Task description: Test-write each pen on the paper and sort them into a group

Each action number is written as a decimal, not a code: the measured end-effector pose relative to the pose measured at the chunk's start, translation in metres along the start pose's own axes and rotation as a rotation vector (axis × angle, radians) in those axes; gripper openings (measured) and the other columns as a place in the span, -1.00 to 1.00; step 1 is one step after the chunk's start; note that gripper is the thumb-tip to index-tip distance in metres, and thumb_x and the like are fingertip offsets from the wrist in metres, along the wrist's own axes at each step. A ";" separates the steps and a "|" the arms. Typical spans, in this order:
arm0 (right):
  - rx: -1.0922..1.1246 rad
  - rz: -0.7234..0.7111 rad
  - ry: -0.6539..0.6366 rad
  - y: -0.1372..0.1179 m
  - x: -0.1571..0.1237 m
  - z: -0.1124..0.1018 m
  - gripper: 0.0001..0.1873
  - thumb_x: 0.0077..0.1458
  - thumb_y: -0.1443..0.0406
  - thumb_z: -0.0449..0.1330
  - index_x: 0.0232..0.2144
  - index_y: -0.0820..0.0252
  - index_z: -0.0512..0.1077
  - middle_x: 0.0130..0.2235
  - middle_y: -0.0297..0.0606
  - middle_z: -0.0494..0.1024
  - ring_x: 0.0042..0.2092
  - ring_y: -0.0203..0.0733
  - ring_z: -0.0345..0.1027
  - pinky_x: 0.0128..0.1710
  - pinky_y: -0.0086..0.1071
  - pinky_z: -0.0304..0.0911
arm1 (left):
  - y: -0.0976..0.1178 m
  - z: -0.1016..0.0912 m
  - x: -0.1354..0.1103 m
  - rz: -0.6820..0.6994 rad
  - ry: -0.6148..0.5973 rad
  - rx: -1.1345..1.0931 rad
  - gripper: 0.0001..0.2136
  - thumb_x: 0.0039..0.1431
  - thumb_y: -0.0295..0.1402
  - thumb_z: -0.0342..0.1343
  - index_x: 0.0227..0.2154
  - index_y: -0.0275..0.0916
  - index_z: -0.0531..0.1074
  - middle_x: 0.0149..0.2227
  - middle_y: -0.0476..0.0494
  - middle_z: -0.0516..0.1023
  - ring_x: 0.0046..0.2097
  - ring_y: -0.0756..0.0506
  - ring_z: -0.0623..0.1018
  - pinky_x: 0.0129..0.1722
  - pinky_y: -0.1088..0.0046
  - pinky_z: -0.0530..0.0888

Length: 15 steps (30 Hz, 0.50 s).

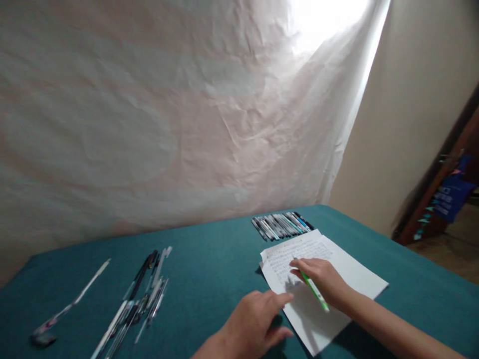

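My right hand (318,276) is closed around a green and white pen (316,294), whose front end points at the writing on the paper. Under that hand lies a stack of white paper (359,276), its upper part covered with handwritten lines. My left hand (258,319) is at the paper's left edge, thumb and fingers apart, holding nothing. Whether its fingertips touch the sheet is hard to tell.
A row of pens (282,226) lies side by side beyond the paper. To the left is a loose heap of pens (138,304). Farther left, a thin white item (82,294) ends near a dark lump (43,340). A pale sheet (179,124) hangs behind the green-covered table (209,259).
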State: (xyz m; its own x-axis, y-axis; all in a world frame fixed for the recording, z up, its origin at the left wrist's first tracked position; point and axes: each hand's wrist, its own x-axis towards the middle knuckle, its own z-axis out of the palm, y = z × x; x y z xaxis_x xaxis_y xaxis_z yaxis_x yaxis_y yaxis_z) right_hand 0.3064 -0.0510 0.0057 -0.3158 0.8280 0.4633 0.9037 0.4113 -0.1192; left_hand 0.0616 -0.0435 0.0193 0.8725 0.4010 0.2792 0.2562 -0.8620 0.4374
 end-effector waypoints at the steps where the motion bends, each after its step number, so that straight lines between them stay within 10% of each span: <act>1: -0.075 -0.043 -0.020 -0.009 0.008 0.002 -0.80 0.16 0.25 -0.02 -0.29 0.13 0.40 -0.45 -0.26 0.50 -0.39 -0.22 0.39 -0.40 -0.41 0.16 | 0.000 0.002 0.000 0.017 0.012 -0.031 -0.54 0.11 -0.13 -0.01 0.05 -0.12 0.09 -0.16 -0.13 0.44 -0.24 -0.09 0.45 -0.22 0.41 0.35; 15: -0.303 -0.189 0.011 -0.065 0.079 0.029 -0.92 0.13 0.27 0.06 -0.37 0.15 0.32 -0.46 -0.35 0.41 -0.41 -0.27 0.29 -0.45 -0.40 -0.04 | -0.009 -0.002 -0.004 -0.072 0.210 -0.256 -0.79 0.23 -0.32 -0.19 -0.20 -0.23 0.30 -0.34 -0.11 0.43 -0.31 -0.01 0.44 -0.26 0.54 0.35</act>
State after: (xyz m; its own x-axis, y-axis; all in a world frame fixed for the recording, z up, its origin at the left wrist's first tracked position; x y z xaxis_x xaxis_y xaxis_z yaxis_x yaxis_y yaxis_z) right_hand 0.2141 -0.0007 0.0244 -0.4837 0.7436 0.4617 0.8750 0.4234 0.2347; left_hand 0.0551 -0.0365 0.0157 0.7440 0.5365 0.3982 0.1784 -0.7338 0.6555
